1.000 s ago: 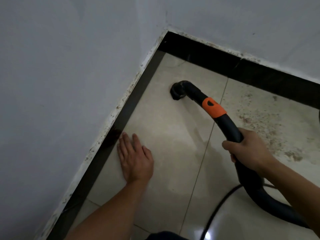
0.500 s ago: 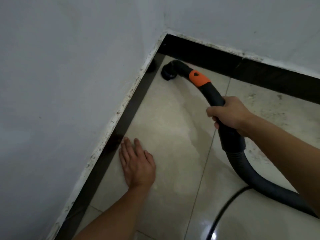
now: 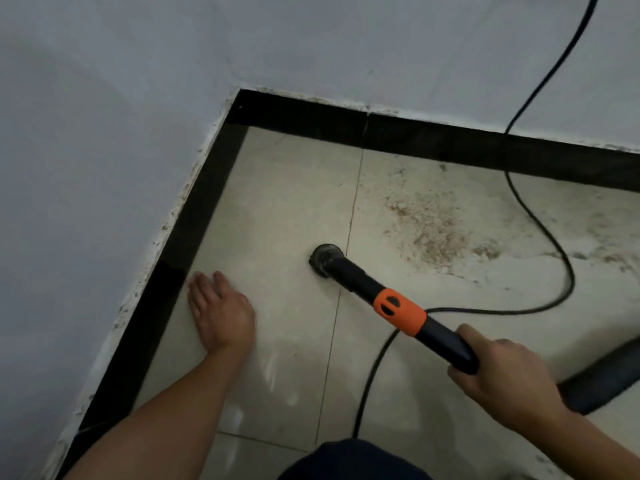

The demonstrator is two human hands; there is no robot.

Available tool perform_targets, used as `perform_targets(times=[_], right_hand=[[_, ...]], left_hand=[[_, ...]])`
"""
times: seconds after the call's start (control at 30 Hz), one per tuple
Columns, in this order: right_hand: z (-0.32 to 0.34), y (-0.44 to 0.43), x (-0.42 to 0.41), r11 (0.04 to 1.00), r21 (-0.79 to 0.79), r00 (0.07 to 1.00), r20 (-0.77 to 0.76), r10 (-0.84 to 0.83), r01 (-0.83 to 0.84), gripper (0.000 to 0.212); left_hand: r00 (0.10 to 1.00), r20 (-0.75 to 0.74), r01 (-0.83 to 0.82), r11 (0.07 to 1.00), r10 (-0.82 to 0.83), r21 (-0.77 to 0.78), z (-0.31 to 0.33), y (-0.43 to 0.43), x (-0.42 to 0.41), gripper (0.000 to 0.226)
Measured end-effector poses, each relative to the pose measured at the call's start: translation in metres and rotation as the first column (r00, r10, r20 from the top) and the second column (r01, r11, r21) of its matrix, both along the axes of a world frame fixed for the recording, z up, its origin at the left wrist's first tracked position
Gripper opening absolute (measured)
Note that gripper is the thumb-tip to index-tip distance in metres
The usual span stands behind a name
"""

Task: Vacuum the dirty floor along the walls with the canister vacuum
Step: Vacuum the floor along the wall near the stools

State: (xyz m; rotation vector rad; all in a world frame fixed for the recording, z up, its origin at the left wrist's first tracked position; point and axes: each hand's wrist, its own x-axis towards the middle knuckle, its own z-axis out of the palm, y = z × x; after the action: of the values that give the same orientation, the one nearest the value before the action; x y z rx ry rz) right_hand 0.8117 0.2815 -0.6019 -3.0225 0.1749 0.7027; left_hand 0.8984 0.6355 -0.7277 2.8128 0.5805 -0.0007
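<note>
— Black skirting [image 3: 194, 216] down the wall at nine o'clock. What's beside it?
— Left hand [image 3: 221, 311], fingers straight, palm flat on the floor tile [image 3: 277, 209], holding nothing.
— And the vacuum?
— Its round nozzle [image 3: 325, 259] sits on the tile at centre, by the grout line. The wand [image 3: 353, 278] runs back toward four o'clock, through an orange collar [image 3: 398, 311], to the right hand [image 3: 505, 372] wrapped round it.
— Dirt?
— A speckled patch [image 3: 429, 230] at two o'clock from the nozzle, apart from it. A black cable [image 3: 540, 220] loops past at three.

Dim, soft indoor light; slight blur; wide-angle edge bending.
</note>
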Motion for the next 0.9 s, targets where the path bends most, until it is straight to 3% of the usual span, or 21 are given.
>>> perform_targets(times=[0.13,0.23,0.4,0.6,0.7,0.9], right_hand=[[-0.006,-0.009,0.006,0.997,-0.014,0.987,0.141,-0.072,0.075,0.031],[-0.014,-0.006,0.017,0.999,-0.014,0.977,0.209,-0.038,0.041,0.031],[-0.03,-0.011,0.078,0.993,0.033,0.943,0.312,-0.118,0.113,0.032],[-0.04,-0.008,0.167,0.959,0.172,0.908,0.319,-0.27,0.225,0.029],[-0.039,-0.001,0.157,0.943,0.22,0.91,0.279,-0.306,0.25,0.027],[-0.032,0.008,0.132,0.955,0.237,0.955,0.191,-0.225,0.178,0.026]], left_hand=[[0.991,0.015,0.133,0.99,-0.133,-0.042,0.005,-0.029,0.029,0.052],[0.995,0.066,0.082,0.992,-0.076,-0.094,0.002,-0.062,0.042,0.05],[0.994,0.11,0.031,0.999,-0.028,-0.026,-0.016,-0.075,0.04,0.049],[0.995,0.096,0.032,0.999,-0.034,0.018,-0.022,-0.078,0.039,0.053],[0.997,0.076,0.022,0.999,-0.024,0.031,-0.022,-0.075,0.038,0.055],[0.999,0.03,0.016,0.999,-0.017,0.043,-0.017,-0.077,0.042,0.057]])
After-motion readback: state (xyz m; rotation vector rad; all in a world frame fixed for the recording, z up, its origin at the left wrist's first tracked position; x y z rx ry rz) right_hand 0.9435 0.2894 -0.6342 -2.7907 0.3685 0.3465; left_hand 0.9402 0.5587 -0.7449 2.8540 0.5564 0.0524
